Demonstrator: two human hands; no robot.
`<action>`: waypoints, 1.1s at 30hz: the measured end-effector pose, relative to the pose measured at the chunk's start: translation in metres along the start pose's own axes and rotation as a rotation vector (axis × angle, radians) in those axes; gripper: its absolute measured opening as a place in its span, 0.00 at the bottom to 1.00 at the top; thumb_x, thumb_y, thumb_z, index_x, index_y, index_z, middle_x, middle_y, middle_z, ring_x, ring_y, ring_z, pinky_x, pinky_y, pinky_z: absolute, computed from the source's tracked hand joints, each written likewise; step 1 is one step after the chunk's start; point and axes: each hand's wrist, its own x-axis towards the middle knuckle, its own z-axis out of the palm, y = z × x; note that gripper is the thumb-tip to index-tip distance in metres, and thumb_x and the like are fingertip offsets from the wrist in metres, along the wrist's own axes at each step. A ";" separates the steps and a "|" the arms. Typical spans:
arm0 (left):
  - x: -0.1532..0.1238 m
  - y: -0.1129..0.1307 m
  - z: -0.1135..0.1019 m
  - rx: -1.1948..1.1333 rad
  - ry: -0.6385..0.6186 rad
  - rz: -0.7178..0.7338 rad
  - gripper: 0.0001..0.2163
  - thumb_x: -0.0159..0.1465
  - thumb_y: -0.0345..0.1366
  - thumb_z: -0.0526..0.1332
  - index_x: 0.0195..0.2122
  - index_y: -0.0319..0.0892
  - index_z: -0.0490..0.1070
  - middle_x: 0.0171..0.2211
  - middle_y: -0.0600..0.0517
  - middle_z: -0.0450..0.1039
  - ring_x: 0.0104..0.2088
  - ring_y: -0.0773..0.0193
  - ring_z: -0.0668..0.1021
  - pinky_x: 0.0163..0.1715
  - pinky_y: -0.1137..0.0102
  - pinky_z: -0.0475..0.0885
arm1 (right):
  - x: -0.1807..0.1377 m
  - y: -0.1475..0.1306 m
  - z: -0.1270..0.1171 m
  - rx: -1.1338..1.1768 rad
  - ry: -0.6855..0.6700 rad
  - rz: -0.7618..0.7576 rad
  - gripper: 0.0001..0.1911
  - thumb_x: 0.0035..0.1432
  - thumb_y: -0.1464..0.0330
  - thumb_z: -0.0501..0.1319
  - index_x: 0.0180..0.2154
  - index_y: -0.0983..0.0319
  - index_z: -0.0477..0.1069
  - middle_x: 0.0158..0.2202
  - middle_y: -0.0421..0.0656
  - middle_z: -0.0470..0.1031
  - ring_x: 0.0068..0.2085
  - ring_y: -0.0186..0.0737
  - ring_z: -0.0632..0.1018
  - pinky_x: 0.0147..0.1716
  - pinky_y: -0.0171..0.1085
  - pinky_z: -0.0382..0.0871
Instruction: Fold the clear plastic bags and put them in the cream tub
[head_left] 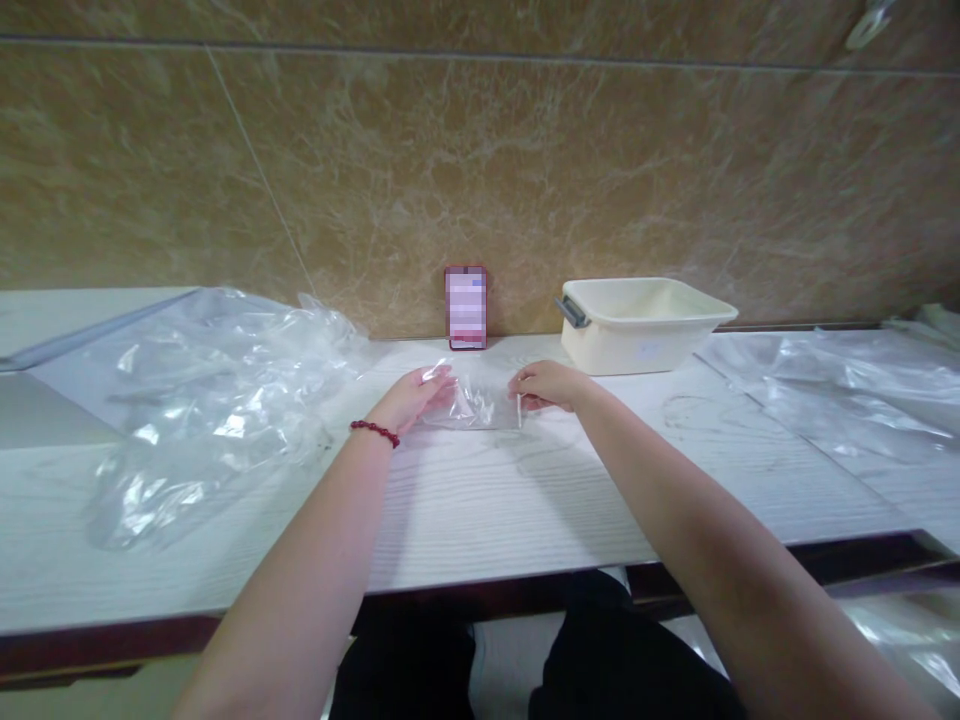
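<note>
A small clear plastic bag (480, 398) is stretched between my two hands just above the white wood-grain table (495, 510). My left hand (420, 395), below a dark red bead bracelet (375, 432), grips the bag's left end, with the fingers partly behind the film. At the opposite end, my right hand (551, 385) pinches the bag's edge between thumb and fingers. The bag looks flat and crinkled, and I cannot make out anything inside it.
A phone (466, 310) leans upright against the marble-patterned wall (420, 180). Right of it stands a cream plastic bin (622, 345) with a grey handle. A heap of clear plastic bags (225, 400) lies at left, more clear plastic sheeting (862, 385) at right.
</note>
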 end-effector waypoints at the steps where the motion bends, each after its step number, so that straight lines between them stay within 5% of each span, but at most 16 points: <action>1: 0.000 0.000 0.000 -0.004 0.007 -0.003 0.16 0.56 0.35 0.56 0.45 0.37 0.60 0.45 0.44 0.66 0.42 0.65 0.72 0.42 0.69 0.67 | 0.001 0.001 0.002 0.002 0.029 -0.002 0.07 0.48 0.68 0.59 0.26 0.66 0.68 0.22 0.40 0.71 0.19 0.23 0.68 0.20 0.24 0.65; 7: -0.004 0.005 -0.003 0.095 0.139 -0.023 0.25 0.53 0.36 0.58 0.51 0.42 0.51 0.45 0.44 0.66 0.39 0.65 0.73 0.37 0.70 0.68 | 0.007 0.008 0.008 -0.046 0.174 0.002 0.05 0.43 0.71 0.60 0.20 0.64 0.66 0.15 0.36 0.66 0.16 0.25 0.66 0.18 0.25 0.65; 14: -0.007 0.014 -0.011 0.336 0.313 -0.092 0.25 0.49 0.39 0.60 0.47 0.36 0.57 0.40 0.42 0.69 0.36 0.63 0.74 0.32 0.71 0.67 | 0.009 0.013 0.012 -0.132 0.223 -0.055 0.03 0.40 0.71 0.60 0.22 0.63 0.67 0.15 0.36 0.66 0.17 0.27 0.68 0.17 0.25 0.63; 21: -0.017 0.023 -0.009 0.448 0.089 -0.090 0.31 0.43 0.43 0.63 0.48 0.39 0.57 0.39 0.45 0.70 0.39 0.61 0.72 0.32 0.72 0.64 | 0.010 0.015 0.013 -0.214 0.251 -0.071 0.03 0.40 0.72 0.59 0.23 0.64 0.67 0.16 0.37 0.68 0.17 0.27 0.69 0.16 0.24 0.62; 26: -0.013 0.015 -0.006 0.461 0.060 -0.078 0.28 0.45 0.38 0.63 0.47 0.37 0.58 0.31 0.47 0.71 0.33 0.64 0.73 0.30 0.73 0.65 | 0.015 0.019 0.013 -0.249 0.270 -0.065 0.15 0.41 0.74 0.59 0.36 0.64 0.67 0.21 0.38 0.72 0.18 0.26 0.69 0.18 0.24 0.61; 33: -0.008 0.006 -0.004 0.438 0.113 -0.135 0.24 0.48 0.28 0.60 0.47 0.38 0.57 0.23 0.53 0.68 0.18 0.72 0.68 0.22 0.75 0.64 | 0.014 0.020 0.011 -0.315 0.324 -0.097 0.35 0.40 0.75 0.59 0.52 0.62 0.50 0.22 0.36 0.72 0.21 0.28 0.70 0.20 0.26 0.60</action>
